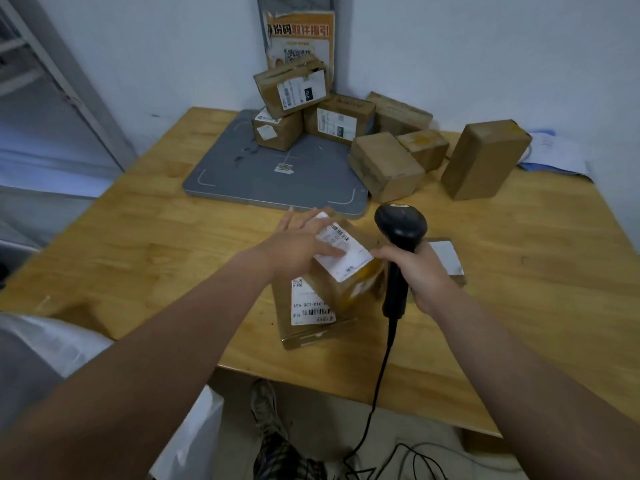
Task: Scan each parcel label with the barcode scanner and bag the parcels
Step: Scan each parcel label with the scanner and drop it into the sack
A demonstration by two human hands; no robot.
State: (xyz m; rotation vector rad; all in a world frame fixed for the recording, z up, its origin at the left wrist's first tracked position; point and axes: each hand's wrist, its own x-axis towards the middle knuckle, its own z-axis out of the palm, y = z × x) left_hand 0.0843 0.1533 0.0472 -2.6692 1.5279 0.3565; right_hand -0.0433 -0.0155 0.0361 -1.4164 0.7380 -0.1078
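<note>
Seven far parcels [384, 164] crowd the table's [173, 237] one o'clock; three near parcels [311, 306] sit at six. The left hand [298, 244] lies flat, fingers spread, on the topmost; the right hand [426, 271] grips one scanner [401, 226].

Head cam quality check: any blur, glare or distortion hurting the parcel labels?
Head view: dim, bluish light, no glare on labels; left hand smears at the fingertips with motion blur over the top label, its barcode soft; the side label reads 010-L30-551; wide-angle bowing tilts the table edges and door frame; scanner in right hand fairly sharp.
</note>
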